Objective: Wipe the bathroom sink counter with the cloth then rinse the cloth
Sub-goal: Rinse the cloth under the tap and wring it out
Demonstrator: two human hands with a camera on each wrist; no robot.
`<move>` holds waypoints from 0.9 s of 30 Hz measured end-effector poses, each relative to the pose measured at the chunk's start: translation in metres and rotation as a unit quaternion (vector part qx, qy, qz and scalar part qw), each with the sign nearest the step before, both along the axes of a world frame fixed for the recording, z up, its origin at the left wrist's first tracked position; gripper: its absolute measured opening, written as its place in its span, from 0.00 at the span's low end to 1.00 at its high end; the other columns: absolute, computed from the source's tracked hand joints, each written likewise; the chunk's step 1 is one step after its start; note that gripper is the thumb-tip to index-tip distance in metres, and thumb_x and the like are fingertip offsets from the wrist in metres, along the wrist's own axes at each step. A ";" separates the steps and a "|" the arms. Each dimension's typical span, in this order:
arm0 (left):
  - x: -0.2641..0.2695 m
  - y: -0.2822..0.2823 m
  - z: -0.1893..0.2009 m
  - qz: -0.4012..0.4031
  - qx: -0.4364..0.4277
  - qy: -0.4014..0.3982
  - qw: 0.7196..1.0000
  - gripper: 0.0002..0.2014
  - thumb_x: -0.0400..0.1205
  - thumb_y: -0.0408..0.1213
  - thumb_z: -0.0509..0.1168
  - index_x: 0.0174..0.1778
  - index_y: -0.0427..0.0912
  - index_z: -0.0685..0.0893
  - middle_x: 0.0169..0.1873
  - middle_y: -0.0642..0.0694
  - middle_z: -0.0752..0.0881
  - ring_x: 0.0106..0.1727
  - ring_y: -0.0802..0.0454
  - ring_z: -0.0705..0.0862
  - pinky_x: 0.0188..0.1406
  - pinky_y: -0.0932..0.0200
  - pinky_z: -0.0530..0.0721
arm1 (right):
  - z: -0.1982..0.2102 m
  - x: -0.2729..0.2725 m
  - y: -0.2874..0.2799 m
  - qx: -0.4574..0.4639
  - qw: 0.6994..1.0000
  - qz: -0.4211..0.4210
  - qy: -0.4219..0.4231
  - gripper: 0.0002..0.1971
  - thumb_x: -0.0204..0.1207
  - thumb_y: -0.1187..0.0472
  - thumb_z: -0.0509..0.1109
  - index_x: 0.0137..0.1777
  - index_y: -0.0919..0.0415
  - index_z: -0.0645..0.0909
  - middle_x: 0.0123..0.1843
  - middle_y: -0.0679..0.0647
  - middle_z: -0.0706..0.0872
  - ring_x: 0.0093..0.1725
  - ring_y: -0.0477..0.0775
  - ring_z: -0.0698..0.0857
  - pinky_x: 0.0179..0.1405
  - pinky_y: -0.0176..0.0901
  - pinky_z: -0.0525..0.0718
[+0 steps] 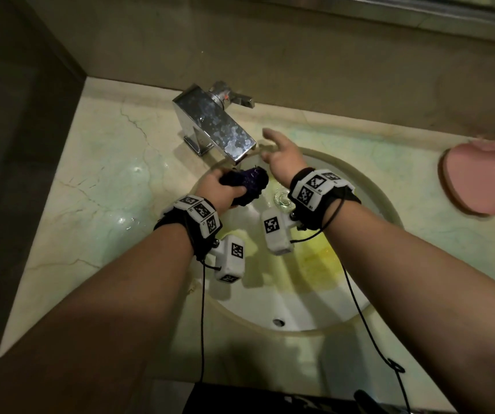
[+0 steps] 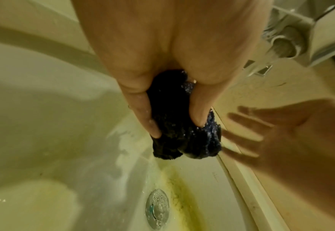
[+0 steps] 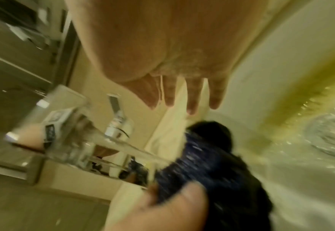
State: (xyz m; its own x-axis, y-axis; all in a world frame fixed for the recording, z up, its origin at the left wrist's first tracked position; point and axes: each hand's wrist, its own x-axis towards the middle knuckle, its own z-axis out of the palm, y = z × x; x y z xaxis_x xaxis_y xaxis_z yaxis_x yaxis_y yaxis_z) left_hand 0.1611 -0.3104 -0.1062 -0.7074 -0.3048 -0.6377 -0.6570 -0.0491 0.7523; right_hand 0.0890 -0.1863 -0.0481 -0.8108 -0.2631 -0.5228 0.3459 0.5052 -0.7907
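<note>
My left hand [image 1: 221,191] grips a bunched, wet dark blue cloth [image 1: 247,183] over the sink basin [image 1: 369,186], right under the spout of the chrome faucet [image 1: 213,122]. In the left wrist view my fingers [image 2: 142,114] curl round the cloth [image 2: 184,140], which drips. A stream of water runs onto the cloth [image 3: 212,157] in the right wrist view. My right hand [image 1: 280,150] hovers to the right of the spout, near the basin's back rim, its fingers [image 3: 192,96] straight and holding nothing.
The marble counter [image 1: 102,180] lies wet on the left of the basin. A pink soap dish [image 1: 476,180] sits on the counter at the right edge. The drain [image 2: 157,208] is at the basin's bottom, with yellow staining beside it. A wall stands behind the faucet.
</note>
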 end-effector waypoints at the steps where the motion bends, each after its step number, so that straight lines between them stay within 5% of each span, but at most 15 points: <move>1: 0.001 -0.001 0.002 -0.009 -0.010 -0.001 1.000 0.21 0.73 0.26 0.74 0.60 0.42 0.80 0.54 0.40 0.84 0.49 0.42 0.86 0.51 0.42 0.88 | 0.007 -0.005 0.000 -0.007 1.000 -0.006 0.020 0.28 0.82 0.72 0.57 0.81 0.53 0.63 0.80 0.52 0.68 0.71 0.62 0.77 0.61 0.46 0.77; 5: 0.010 0.000 0.014 -0.021 -0.049 -0.002 0.999 0.19 0.72 0.28 0.75 0.56 0.45 0.81 0.46 0.45 0.85 0.46 0.43 0.88 0.51 0.43 0.88 | 0.032 -0.021 -0.013 -0.036 0.996 0.042 0.065 0.35 0.78 0.80 0.53 0.82 0.55 0.59 0.82 0.52 0.66 0.76 0.58 0.72 0.58 0.36 0.82; 9: 0.019 0.002 0.025 0.003 -0.052 0.003 0.999 0.23 0.71 0.26 0.75 0.61 0.43 0.81 0.50 0.43 0.85 0.50 0.41 0.87 0.54 0.42 0.87 | 0.037 -0.026 -0.021 -0.026 0.997 0.047 0.063 0.36 0.74 0.81 0.52 0.81 0.54 0.63 0.79 0.54 0.71 0.67 0.69 0.79 0.61 0.57 0.83; 12: 0.025 0.002 0.032 0.011 -0.052 0.007 0.999 0.23 0.71 0.24 0.74 0.60 0.45 0.81 0.52 0.43 0.84 0.54 0.40 0.86 0.55 0.41 0.87 | 0.040 -0.022 -0.020 -0.038 0.997 0.042 0.056 0.36 0.74 0.82 0.52 0.80 0.56 0.64 0.77 0.52 0.74 0.51 0.60 0.84 0.44 0.44 0.79; 14: 0.028 0.004 0.037 0.005 -0.059 0.008 0.998 0.25 0.71 0.23 0.73 0.63 0.44 0.79 0.53 0.44 0.82 0.55 0.40 0.85 0.54 0.41 0.87 | 0.045 -0.016 -0.020 -0.013 0.996 0.065 0.065 0.36 0.75 0.80 0.53 0.81 0.53 0.63 0.78 0.51 0.72 0.51 0.56 0.84 0.44 0.43 0.79; 18: 0.031 0.014 0.051 -0.049 -0.088 0.012 0.995 0.29 0.70 0.25 0.75 0.67 0.45 0.78 0.57 0.43 0.83 0.55 0.40 0.85 0.53 0.42 0.87 | 0.054 0.001 -0.003 0.049 0.988 0.124 0.079 0.35 0.79 0.75 0.57 0.83 0.50 0.56 0.82 0.54 0.67 0.68 0.59 0.80 0.61 0.47 0.80; 20: 0.030 0.023 0.060 -0.093 -0.099 0.020 0.990 0.28 0.71 0.26 0.75 0.67 0.45 0.79 0.56 0.44 0.83 0.55 0.42 0.84 0.55 0.44 0.87 | 0.056 0.012 0.019 0.062 0.992 0.086 0.066 0.30 0.82 0.69 0.59 0.82 0.52 0.60 0.79 0.57 0.70 0.68 0.57 0.80 0.59 0.42 0.79; 24: 0.024 0.050 0.081 -0.142 -0.054 0.031 0.988 0.23 0.76 0.25 0.71 0.66 0.39 0.78 0.56 0.40 0.84 0.54 0.41 0.85 0.53 0.46 0.87 | 0.063 0.044 0.066 0.104 0.991 0.082 0.031 0.27 0.85 0.44 0.55 0.81 0.51 0.61 0.80 0.56 0.68 0.76 0.59 0.72 0.73 0.52 0.72; 27: 0.014 0.071 0.103 -0.161 -0.030 0.054 0.985 0.19 0.77 0.24 0.69 0.63 0.39 0.78 0.55 0.39 0.82 0.57 0.39 0.84 0.58 0.41 0.85 | 0.070 0.062 0.083 0.067 0.996 0.059 0.009 0.26 0.84 0.40 0.50 0.79 0.48 0.65 0.76 0.59 0.74 0.69 0.62 0.79 0.65 0.61 0.80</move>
